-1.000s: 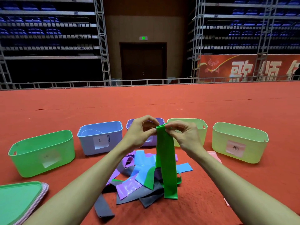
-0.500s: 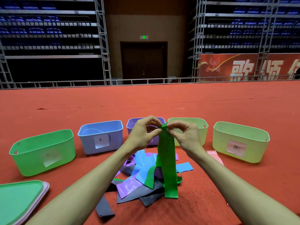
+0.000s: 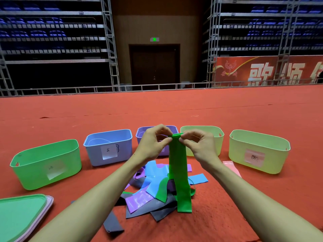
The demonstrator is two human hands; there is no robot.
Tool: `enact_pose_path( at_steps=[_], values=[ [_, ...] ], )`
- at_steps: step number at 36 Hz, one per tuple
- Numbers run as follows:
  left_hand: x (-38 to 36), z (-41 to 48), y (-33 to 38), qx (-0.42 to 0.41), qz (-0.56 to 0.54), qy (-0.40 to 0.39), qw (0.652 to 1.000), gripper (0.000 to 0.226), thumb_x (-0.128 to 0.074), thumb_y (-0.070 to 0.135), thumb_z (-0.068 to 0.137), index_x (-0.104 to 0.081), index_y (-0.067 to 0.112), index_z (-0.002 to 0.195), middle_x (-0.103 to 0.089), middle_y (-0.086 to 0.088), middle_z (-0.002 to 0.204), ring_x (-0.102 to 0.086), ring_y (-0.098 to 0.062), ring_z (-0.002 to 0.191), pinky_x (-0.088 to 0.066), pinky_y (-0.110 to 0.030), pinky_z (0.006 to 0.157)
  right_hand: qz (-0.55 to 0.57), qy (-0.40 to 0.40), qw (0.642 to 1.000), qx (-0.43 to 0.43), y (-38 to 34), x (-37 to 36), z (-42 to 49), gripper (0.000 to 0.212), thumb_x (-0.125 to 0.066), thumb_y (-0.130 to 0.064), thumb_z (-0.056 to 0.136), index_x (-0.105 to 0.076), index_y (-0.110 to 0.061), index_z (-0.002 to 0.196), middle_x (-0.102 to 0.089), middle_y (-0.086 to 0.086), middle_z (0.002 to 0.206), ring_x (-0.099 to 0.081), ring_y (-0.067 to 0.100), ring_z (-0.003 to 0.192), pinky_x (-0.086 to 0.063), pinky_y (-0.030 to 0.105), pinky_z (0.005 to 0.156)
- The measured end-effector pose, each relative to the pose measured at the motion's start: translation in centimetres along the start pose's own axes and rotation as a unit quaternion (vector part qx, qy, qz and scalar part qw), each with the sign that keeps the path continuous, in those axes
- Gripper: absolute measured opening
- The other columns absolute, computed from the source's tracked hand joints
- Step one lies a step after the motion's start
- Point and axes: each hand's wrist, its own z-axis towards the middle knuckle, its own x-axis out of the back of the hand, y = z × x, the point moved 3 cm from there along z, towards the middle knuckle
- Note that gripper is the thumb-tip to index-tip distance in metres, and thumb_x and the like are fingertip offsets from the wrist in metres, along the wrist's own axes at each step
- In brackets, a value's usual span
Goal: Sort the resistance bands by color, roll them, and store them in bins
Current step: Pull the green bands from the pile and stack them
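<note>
A green resistance band (image 3: 180, 173) hangs straight down in front of me. My left hand (image 3: 153, 142) and my right hand (image 3: 199, 144) both pinch its folded top edge, fingertips close together. Its lower end reaches the red floor beside a loose pile of bands (image 3: 153, 191) in blue, purple, grey and green. A pink band (image 3: 231, 167) lies apart on the right. Behind the pile stands a row of bins: green bin (image 3: 47, 165), blue bin (image 3: 109, 147), purple bin (image 3: 141, 135), and two pale yellow-green bins (image 3: 218, 135) (image 3: 258, 151).
Stacked bin lids (image 3: 21, 215), green on top, lie at the bottom left. Red carpet (image 3: 174, 110) stretches back to a metal rail and scaffold stands. A grey band (image 3: 111, 224) trails toward me from the pile.
My fingers have worked the band's top edge over into a small fold. The band hangs a little higher off the pile, and the hands have stayed in place.
</note>
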Motion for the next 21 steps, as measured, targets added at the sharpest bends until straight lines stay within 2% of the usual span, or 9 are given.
enact_pose_path(
  at_steps=[4, 10, 15, 17, 19, 21],
  values=[
    [0.01, 0.13, -0.01, -0.001, 0.034, 0.017, 0.999, 0.01, -0.068, -0.002, 0.084, -0.065, 0.007, 0.087, -0.069, -0.003, 0.085, -0.068, -0.013, 0.081, -0.057, -0.029, 0.081, -0.018, -0.01, 1.0, 0.018, -0.16, -0.15, -0.18, 0.031, -0.073, 0.012, 0.073, -0.068, -0.018, 0.068, -0.069, -0.014, 0.067, -0.065, 0.0, 0.068, -0.052, 0.016, 0.068],
    [0.09, 0.26, -0.09, 0.007, 0.049, 0.027, 0.998, 0.008, -0.07, 0.002, 0.083, -0.066, 0.01, 0.084, -0.069, 0.002, 0.08, -0.068, -0.012, 0.077, -0.058, -0.031, 0.078, -0.039, -0.007, 0.999, 0.035, 0.16, 0.1, -0.06, 0.036, -0.072, 0.012, 0.074, -0.07, -0.024, 0.07, -0.071, -0.013, 0.068, -0.067, 0.003, 0.07, -0.054, 0.018, 0.071],
    [-0.02, 0.25, -0.24, 0.025, 0.037, 0.038, 0.998, 0.011, -0.069, 0.005, 0.084, -0.066, 0.014, 0.08, -0.069, 0.002, 0.078, -0.068, -0.014, 0.076, -0.059, -0.035, 0.076, -0.054, -0.022, 0.997, 0.053, 0.42, 0.03, -0.17, 0.046, -0.063, 0.016, 0.079, -0.07, -0.029, 0.075, -0.071, -0.017, 0.074, -0.067, 0.002, 0.076, -0.053, 0.018, 0.074],
    [-0.02, 0.31, -0.04, 0.019, 0.03, 0.041, 0.999, 0.012, -0.069, 0.004, 0.084, -0.066, 0.015, 0.079, -0.068, 0.004, 0.076, -0.066, -0.011, 0.074, -0.058, -0.033, 0.076, -0.044, -0.041, 0.997, 0.053, 0.5, -0.08, -0.39, 0.044, -0.062, 0.014, 0.082, -0.071, -0.029, 0.078, -0.073, -0.013, 0.081, -0.068, 0.008, 0.082, -0.055, 0.024, 0.077],
    [-0.01, 0.44, 0.11, 0.014, 0.025, 0.042, 0.999, 0.014, -0.069, 0.004, 0.084, -0.065, 0.016, 0.078, -0.068, 0.005, 0.075, -0.065, -0.01, 0.073, -0.058, -0.033, 0.075, -0.035, -0.059, 0.996, 0.048, 0.56, -0.18, -0.58, 0.037, -0.063, 0.009, 0.084, -0.073, -0.026, 0.082, -0.075, -0.006, 0.086, -0.069, 0.02, 0.086, -0.056, 0.036, 0.079],
    [-0.02, 0.61, 0.18, 0.01, 0.02, 0.043, 0.999, 0.015, -0.069, 0.004, 0.084, -0.066, 0.017, 0.077, -0.068, 0.005, 0.075, -0.066, -0.011, 0.074, -0.058, -0.036, 0.076, -0.028, -0.077, 0.996, 0.037, 0.59, -0.26, -0.65, 0.034, -0.066, 0.005, 0.084, -0.073, -0.028, 0.086, -0.075, -0.007, 0.089, -0.07, 0.019, 0.089, -0.057, 0.039, 0.084]
  ],
)
